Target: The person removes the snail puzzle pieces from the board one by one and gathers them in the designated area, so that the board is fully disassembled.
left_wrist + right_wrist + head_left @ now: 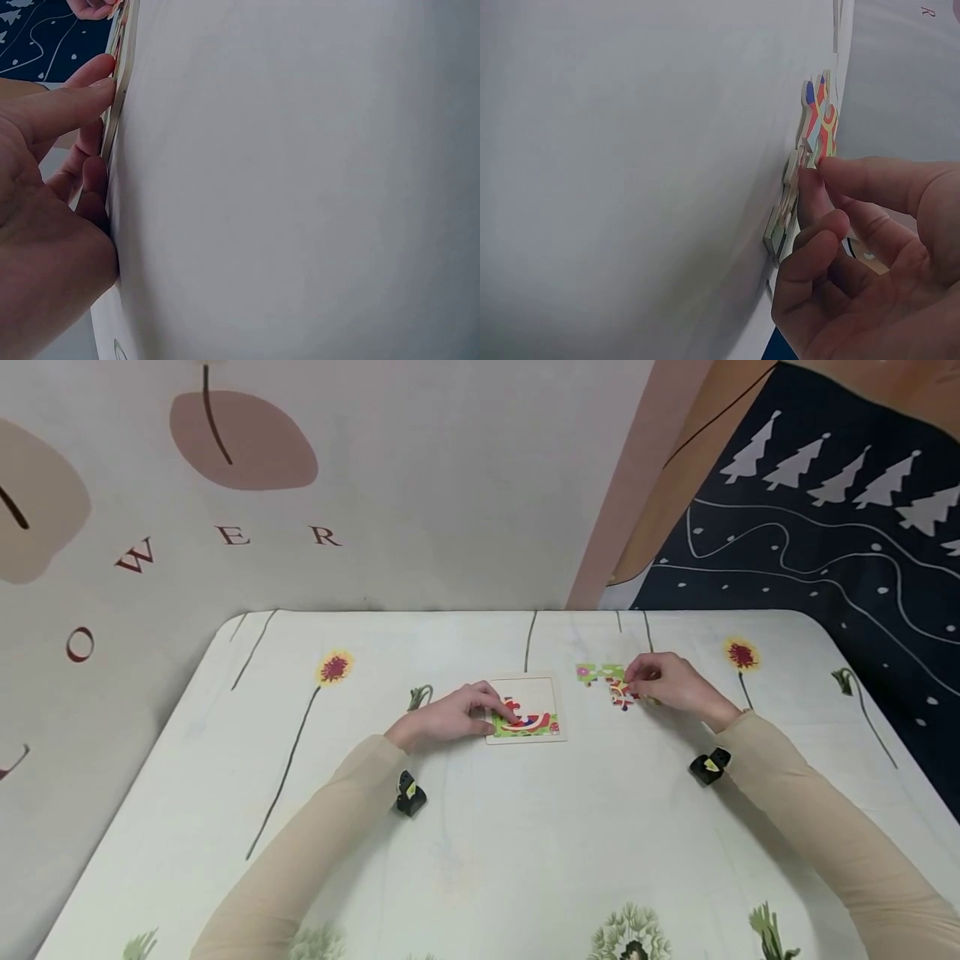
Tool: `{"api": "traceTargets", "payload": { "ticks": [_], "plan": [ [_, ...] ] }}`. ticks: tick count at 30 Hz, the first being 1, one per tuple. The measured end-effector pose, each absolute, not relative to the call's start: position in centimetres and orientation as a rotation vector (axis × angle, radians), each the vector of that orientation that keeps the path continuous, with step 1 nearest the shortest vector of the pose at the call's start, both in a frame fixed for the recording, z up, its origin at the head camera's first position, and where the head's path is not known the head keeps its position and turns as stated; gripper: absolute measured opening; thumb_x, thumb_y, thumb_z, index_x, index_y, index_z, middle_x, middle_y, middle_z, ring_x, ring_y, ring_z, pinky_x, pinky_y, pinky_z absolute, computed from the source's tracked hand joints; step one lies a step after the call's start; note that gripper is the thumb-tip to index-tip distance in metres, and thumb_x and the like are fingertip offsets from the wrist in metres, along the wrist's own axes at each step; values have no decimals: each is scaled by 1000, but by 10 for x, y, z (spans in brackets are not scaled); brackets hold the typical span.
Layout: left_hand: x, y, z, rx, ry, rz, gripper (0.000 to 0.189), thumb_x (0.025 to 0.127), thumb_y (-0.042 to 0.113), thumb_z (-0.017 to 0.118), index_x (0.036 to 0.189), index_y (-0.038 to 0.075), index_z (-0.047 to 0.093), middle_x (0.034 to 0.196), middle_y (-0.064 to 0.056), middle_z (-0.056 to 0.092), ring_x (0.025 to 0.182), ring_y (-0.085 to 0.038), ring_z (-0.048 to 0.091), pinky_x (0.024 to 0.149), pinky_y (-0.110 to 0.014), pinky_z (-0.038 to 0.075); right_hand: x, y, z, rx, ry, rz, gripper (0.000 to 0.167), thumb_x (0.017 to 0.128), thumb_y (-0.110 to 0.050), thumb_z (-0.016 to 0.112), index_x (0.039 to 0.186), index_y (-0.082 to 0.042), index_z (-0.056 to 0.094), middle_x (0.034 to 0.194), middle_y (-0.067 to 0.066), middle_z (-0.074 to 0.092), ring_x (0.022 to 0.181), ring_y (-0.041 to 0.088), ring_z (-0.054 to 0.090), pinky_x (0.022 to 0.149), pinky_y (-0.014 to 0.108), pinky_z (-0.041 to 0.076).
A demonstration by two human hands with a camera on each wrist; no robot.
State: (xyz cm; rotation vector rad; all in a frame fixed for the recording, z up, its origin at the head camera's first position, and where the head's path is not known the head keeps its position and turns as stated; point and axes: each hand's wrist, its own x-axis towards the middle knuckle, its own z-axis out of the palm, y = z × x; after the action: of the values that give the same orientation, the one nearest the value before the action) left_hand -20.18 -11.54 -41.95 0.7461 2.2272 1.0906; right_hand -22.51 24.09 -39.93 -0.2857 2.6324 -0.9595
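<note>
A square wooden puzzle board (525, 680) lies flat on the table, with joined pieces (536, 725) in red, green and white filling its lower part. My left hand (457, 714) rests at the board's left side, its extended fingers touching the pieces; the left wrist view shows its fingers (82, 105) along the board's edge. Right of the board, my right hand (675, 683) pinches a colourful jigsaw piece (827, 135) between thumb and index finger. Loose jigsaw pieces (588, 673) with green and pink print lie close beside it, partly hidden by the hand.
A white cloth with printed flowers covers the table (480, 843). Its far edge meets a pale fabric backdrop (450, 527), with a dark tree-patterned cloth (810, 543) at the right. Each sleeve has a small black wrist device (409, 795) near the cuff.
</note>
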Motion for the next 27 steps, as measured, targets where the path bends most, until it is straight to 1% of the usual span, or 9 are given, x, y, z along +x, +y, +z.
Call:
{"api": "traceTargets", "payload": {
  "ticks": [5,9,13,21,23,27],
  "plan": [
    [-200,-116,-419,737,2242,1089,32,92,1,61,120,11,72,126,-10,54,123,-26,44,105,-40,33,-225,241,-400,-274,2637,-951,14,95,-9,62,105,0,67,97,13,63,84,21,50,70,29,41],
    [-200,-115,-419,753,2268,1073,31,92,0,61,119,11,73,124,-10,56,120,-26,46,102,-38,35,-225,239,-401,-280,2633,-941,16,94,-9,62,107,1,67,98,14,63,86,22,49,73,30,40],
    [-200,-113,-419,756,2276,1076,32,91,-1,62,118,11,73,124,-10,57,119,-25,47,102,-37,36,-223,237,-400,-288,2632,-932,18,93,-8,63,108,1,67,100,15,63,88,23,49,76,32,40],
    [-198,-110,-417,768,2313,1070,32,91,-3,61,117,9,73,122,-11,59,117,-24,50,99,-35,38,-221,238,-399,-304,2635,-929,18,92,-5,63,108,2,67,99,15,64,88,23,49,76,32,39],
    [-196,-110,-416,767,2333,1062,32,91,-3,60,117,9,74,121,-11,60,115,-24,51,98,-35,40,-221,238,-399,-298,2639,-922,19,93,-6,63,109,2,68,100,15,64,88,23,49,75,31,40],
    [-192,-112,-414,736,2371,1066,29,93,0,60,116,11,74,119,-9,61,111,-22,54,98,-37,44,-221,238,-397,-288,2657,-928,18,95,-8,62,110,1,68,104,17,64,84,22,50,68,27,41]
  ]
}}
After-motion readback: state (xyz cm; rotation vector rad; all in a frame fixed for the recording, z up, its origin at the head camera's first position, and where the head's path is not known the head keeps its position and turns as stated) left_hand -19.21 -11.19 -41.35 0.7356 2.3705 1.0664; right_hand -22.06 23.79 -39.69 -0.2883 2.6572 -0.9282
